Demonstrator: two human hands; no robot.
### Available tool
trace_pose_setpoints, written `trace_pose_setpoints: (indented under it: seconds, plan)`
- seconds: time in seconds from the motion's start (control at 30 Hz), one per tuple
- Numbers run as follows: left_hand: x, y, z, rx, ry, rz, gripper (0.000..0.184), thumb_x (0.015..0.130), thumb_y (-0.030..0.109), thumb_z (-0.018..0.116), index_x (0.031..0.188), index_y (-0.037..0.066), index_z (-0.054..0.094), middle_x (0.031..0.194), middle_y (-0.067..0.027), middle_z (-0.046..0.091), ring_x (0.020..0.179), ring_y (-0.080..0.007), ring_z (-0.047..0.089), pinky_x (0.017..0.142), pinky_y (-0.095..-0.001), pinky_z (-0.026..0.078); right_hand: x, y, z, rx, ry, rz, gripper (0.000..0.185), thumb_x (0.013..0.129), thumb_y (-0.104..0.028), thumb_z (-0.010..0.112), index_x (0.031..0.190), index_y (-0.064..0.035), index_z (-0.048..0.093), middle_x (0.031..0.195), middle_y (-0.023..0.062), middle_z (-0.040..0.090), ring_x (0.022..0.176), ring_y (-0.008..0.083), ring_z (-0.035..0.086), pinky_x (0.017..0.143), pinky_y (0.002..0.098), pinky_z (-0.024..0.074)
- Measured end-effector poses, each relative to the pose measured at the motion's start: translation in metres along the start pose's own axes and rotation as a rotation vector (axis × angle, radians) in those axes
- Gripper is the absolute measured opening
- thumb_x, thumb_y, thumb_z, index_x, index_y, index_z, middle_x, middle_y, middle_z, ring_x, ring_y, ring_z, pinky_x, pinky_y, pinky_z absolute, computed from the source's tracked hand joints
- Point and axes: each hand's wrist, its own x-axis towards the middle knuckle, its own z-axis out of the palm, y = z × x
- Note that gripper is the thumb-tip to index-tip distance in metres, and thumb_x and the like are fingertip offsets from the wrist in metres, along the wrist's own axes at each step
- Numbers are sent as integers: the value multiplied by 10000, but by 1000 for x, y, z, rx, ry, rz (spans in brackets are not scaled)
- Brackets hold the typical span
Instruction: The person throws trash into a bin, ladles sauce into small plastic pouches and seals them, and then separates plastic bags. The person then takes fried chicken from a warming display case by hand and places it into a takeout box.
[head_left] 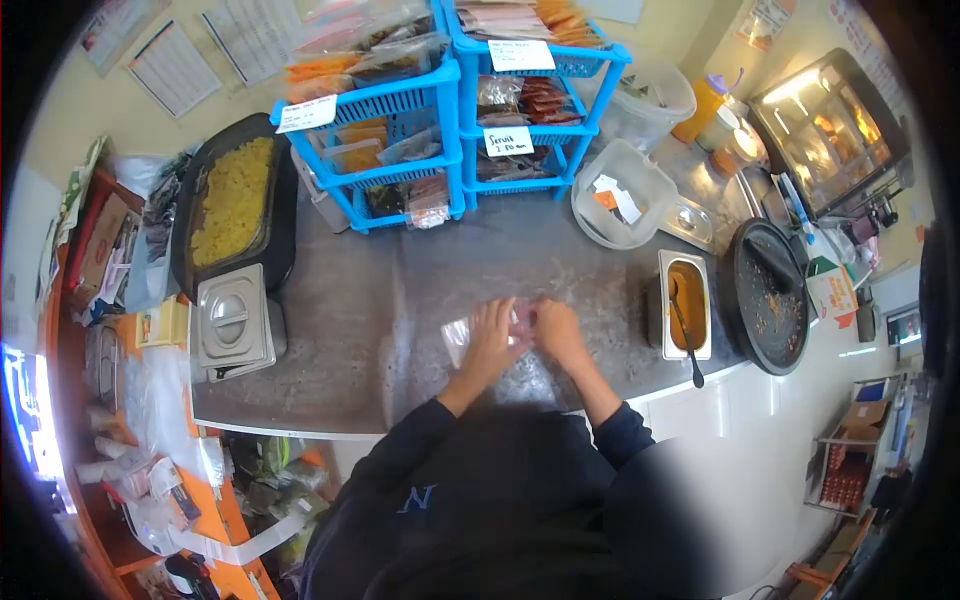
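Over the middle of the metal counter (pixel 350 320), my left hand (pixel 489 342) is closed on a small clear plastic bag (pixel 456 338). One end of the bag sticks out past the left side of that hand. My right hand (pixel 558 330) is closed too, its fingertips pinching the bag's other end. A pinkish part of the bag shows between the two hands. What is inside it is too small to make out.
Blue stacked baskets (pixel 452 150) of packets stand behind my hands. At left sit a tray of yellow food (pixel 235 200) and a lidded steel container (pixel 228 320). At right are a plastic tub (pixel 640 185), a steel pan of orange sauce (pixel 687 285) and a round black pan (pixel 755 330).
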Motion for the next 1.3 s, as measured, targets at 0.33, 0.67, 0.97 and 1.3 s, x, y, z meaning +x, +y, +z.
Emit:
trace_pose_setpoints:
  seconds: [0.33, 0.67, 0.97, 1.3]
  plan:
    - [3, -11, -8, 43, 86, -96, 834, 609, 220, 774, 1298, 5, 355, 1200, -170, 461, 1121, -337, 428, 983, -489, 264, -6, -16, -27, 547, 252, 61, 150, 754, -199, 674, 804, -59, 695, 785, 135, 658, 668, 248, 639, 615, 361, 469]
    - [29, 98, -58, -769, -15, -225, 174, 914, 161, 551, 925, -11, 579, 795, -77, 626, 782, -139, 599, 728, -257, 458, -75, -37, -86, 251, 682, -283, 200, 756, -133, 656, 949, -97, 689, 814, 61, 644, 760, 246, 598, 687, 348, 460]
    - [4, 121, -42, -668, -56, -207, 172, 899, 134, 572, 824, -18, 606, 719, -47, 608, 677, -87, 564, 611, -242, 442, -143, -24, -105, 313, 729, -260, 397, 699, -208, 732, 1072, -101, 646, 975, 53, 612, 900, 257, 550, 748, 347, 443]
    - [5, 179, -13, -646, -325, 3, 141, 825, 33, 623, 690, 5, 594, 560, -30, 544, 503, -99, 505, 488, -239, 393, -201, 32, -141, 555, 538, -282, 117, 779, -121, 682, 820, -52, 597, 767, 92, 562, 745, 279, 548, 668, 354, 446]
